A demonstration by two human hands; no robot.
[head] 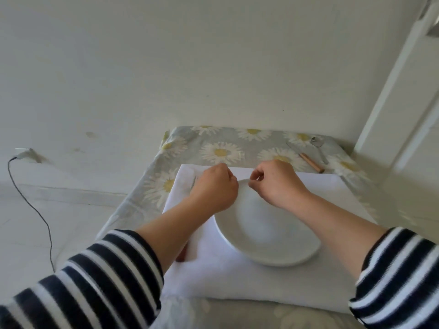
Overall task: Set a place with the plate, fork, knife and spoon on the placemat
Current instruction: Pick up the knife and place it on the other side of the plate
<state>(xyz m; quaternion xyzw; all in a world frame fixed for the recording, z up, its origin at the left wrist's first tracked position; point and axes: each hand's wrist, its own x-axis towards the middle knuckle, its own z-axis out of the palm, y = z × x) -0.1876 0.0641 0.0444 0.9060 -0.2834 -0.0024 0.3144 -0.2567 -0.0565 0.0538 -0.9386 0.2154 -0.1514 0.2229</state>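
Note:
A white plate (266, 231) lies on the white placemat (237, 281), right of its middle. My right hand (276, 184) pinches the plate's far rim between thumb and forefinger. My left hand (213, 189) is curled at the far left of the same rim, its fingertips hidden. The fork (194, 182) lies on the mat left of the plate, mostly under my left forearm; only its tines and the brown end of its handle show. The knife (311, 162), with a wooden handle, and the spoon (318, 146) lie on the tablecloth beyond the mat, far right.
The small table (221, 141) has a grey daisy-print cloth and stands against a white wall. A white door frame rises at the right. A wall socket with a black cable (35, 210) is on the left, above the pale floor.

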